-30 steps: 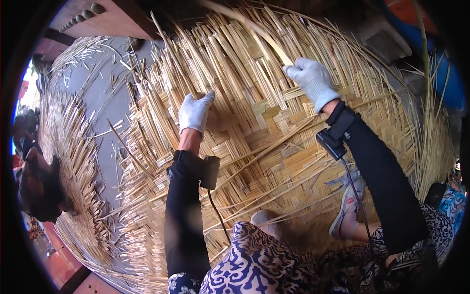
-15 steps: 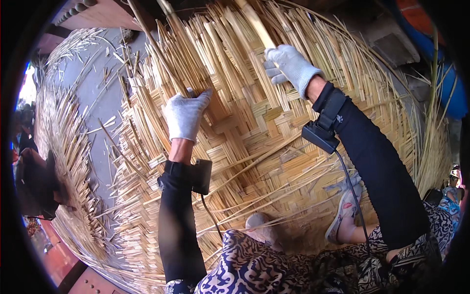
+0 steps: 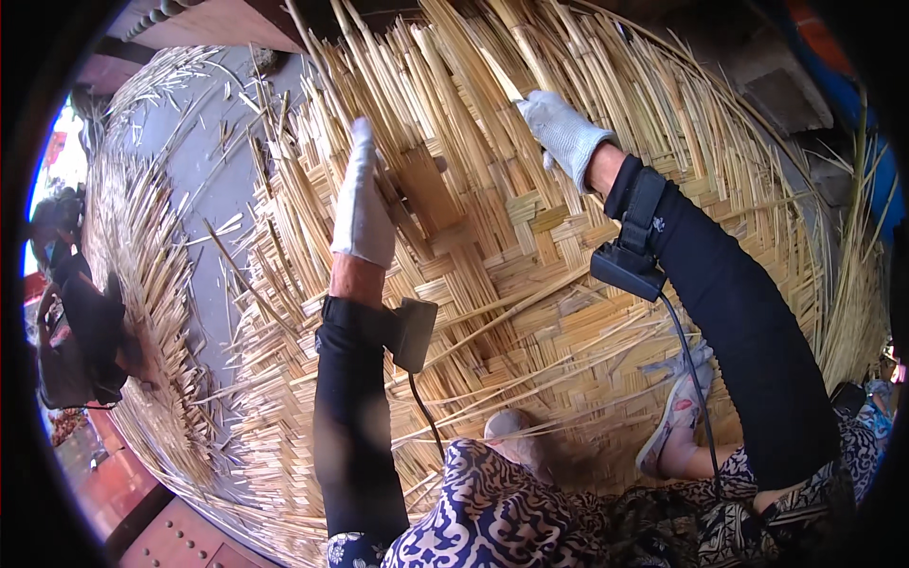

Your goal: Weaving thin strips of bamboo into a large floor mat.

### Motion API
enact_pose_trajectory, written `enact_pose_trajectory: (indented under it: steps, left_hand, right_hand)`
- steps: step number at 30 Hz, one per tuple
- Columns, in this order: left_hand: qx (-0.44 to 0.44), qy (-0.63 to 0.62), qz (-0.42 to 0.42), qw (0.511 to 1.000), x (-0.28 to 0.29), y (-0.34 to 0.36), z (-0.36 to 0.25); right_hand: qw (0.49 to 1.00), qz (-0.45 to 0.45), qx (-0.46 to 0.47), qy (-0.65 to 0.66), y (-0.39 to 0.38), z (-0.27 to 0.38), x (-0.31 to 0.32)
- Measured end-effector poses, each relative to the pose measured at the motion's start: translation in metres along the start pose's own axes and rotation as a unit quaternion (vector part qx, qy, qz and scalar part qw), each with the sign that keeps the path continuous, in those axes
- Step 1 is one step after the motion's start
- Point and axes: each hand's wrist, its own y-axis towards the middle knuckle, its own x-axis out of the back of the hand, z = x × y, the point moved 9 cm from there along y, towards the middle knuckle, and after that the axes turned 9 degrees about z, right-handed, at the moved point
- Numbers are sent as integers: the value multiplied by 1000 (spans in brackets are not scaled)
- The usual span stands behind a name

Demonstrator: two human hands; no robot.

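Observation:
A wide mat of woven pale reed strips (image 3: 568, 322), its upper part made of long loose upright ends (image 3: 644, 104), lies beneath me. My left hand (image 3: 363, 194), in a light knit glove, is edge-on over the upright strips left of centre, its fingers stretched upward; whether its palm touches them is unclear. My right hand (image 3: 563, 133), gloved alike, is closed on a pale split strip (image 3: 502, 80) that runs up and to the left. My two sandalled feet (image 3: 511, 435) rest on the mat below, beside my patterned clothing (image 3: 483, 502).
Left are frayed reed edges (image 3: 142, 246) on grey floor (image 3: 213, 284), dark unclear shapes (image 3: 71, 322) and red studded panels (image 3: 189, 540). Top right shows a blue object (image 3: 885, 189) and grey blocks (image 3: 776, 85); long stalks (image 3: 843, 284) lean below them, near another person's patterned clothing (image 3: 876, 398).
My left hand's fingers, curled over the strips half a second ago, are now straightened and higher. My right hand has shifted left from a second ago, still holding a pale strip.

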Motion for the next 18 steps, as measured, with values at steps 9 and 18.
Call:
enact_pose_trajectory:
  steps: [9, 18]
  left_hand:
    - [-63, -55, 25, 996, -12, 4, -23]
    - [-19, 54, 172, 983, -51, 7, -24]
  right_hand:
    - [986, -30, -13, 165, -27, 6, 3]
    - [904, 40, 149, 398, -16, -2, 1]
